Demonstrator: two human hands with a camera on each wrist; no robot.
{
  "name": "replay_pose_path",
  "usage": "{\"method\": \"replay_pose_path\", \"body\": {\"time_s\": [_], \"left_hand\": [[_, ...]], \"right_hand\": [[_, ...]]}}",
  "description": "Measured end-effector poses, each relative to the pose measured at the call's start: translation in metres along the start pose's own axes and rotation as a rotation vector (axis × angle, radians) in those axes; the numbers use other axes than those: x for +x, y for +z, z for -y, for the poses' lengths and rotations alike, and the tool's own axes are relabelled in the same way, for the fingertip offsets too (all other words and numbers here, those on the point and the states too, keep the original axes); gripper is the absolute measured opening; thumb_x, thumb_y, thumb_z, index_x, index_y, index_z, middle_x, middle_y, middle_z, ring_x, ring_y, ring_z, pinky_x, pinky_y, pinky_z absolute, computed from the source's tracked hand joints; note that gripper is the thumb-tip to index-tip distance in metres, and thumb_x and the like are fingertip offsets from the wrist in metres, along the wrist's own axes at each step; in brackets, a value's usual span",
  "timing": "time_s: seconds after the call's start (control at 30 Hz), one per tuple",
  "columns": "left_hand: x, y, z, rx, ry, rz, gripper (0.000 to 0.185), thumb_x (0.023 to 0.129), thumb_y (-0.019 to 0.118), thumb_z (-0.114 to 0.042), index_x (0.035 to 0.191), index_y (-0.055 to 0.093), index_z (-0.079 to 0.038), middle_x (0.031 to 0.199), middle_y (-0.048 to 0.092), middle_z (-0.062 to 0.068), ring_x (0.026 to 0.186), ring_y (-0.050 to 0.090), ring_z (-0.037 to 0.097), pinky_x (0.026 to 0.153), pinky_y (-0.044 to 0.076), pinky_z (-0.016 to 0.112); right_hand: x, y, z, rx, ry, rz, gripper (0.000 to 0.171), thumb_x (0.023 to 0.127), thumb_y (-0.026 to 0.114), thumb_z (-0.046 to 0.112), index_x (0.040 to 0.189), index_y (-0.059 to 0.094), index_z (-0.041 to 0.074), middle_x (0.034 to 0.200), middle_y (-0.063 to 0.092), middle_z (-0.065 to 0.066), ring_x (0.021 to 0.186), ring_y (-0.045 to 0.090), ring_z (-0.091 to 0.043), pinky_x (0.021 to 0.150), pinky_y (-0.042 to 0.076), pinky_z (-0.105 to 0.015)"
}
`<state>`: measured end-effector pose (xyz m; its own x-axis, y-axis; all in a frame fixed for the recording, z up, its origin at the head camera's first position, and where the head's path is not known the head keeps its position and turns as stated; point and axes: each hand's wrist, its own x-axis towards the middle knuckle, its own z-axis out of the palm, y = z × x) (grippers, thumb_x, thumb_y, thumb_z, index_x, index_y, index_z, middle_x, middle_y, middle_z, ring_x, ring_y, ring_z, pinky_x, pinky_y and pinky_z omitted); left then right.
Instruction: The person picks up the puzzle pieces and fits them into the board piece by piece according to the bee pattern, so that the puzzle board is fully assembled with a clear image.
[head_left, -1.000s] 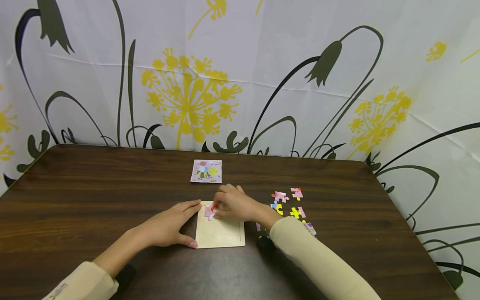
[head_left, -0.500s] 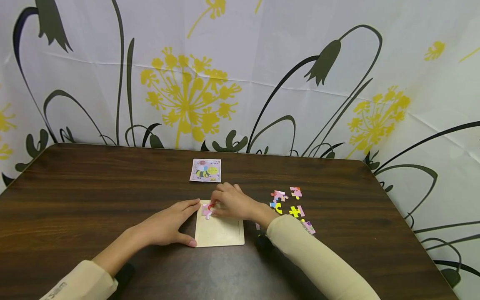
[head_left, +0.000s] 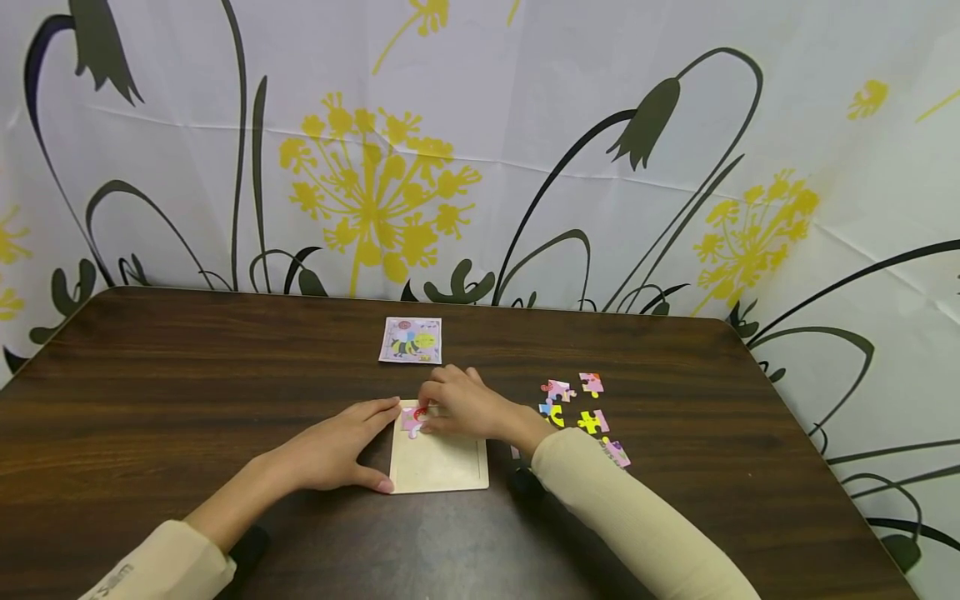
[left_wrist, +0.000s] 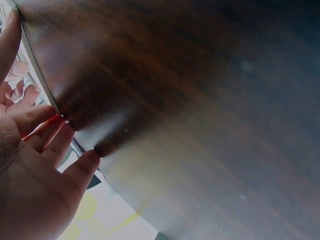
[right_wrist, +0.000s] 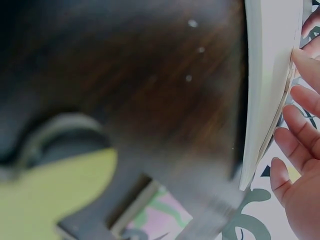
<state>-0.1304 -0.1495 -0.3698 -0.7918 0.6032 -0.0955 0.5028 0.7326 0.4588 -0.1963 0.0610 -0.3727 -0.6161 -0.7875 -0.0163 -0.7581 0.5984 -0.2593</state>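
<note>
A pale wooden puzzle tray [head_left: 442,465] lies on the dark table [head_left: 187,392] in front of me. My left hand [head_left: 337,450] rests flat against the tray's left edge, fingers straight, thumb at its near corner. My right hand [head_left: 461,408] is on the tray's far left corner and presses a pink puzzle piece [head_left: 412,421] with its fingertips. In the left wrist view the left hand's fingers [left_wrist: 47,132] touch the tray's edge. In the right wrist view the tray [right_wrist: 265,80] shows edge-on beside the right hand's fingers [right_wrist: 300,135].
Several loose pink and yellow puzzle pieces [head_left: 581,408] lie to the right of the tray. A small picture card with a bee [head_left: 410,340] lies farther back. A flowered curtain [head_left: 480,150] hangs behind the table.
The right hand has shifted the pink piece slightly left toward the tray's far left corner. The left hand has stayed in place.
</note>
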Motion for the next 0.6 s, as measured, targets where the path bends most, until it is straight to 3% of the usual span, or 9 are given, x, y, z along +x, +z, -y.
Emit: {"method": "replay_pose_path", "body": {"time_s": [0.3, 0.6], "left_hand": [[0.0, 0.001, 0.0, 0.001, 0.003, 0.001, 0.093, 0.072, 0.07, -0.051, 0.137, 0.034, 0.006, 0.141, 0.032, 0.019, 0.126, 0.032, 0.038, 0.097, 0.032, 0.052], [0.001, 0.001, 0.0, 0.01, 0.002, -0.004, 0.093, 0.071, 0.07, -0.052, 0.136, 0.036, 0.005, 0.141, 0.034, 0.018, 0.125, 0.033, 0.038, 0.096, 0.033, 0.052]], "right_hand": [[-0.001, -0.002, -0.001, 0.023, 0.021, 0.018, 0.022, 0.083, 0.068, 0.032, 0.098, 0.064, 0.017, 0.092, 0.053, 0.005, 0.088, 0.044, -0.01, 0.07, 0.026, -0.024], [-0.007, -0.012, -0.005, 0.144, 0.026, 0.019, 0.02, 0.085, 0.066, 0.024, 0.101, 0.064, 0.012, 0.096, 0.059, 0.002, 0.094, 0.049, -0.013, 0.074, 0.028, -0.029]]}}
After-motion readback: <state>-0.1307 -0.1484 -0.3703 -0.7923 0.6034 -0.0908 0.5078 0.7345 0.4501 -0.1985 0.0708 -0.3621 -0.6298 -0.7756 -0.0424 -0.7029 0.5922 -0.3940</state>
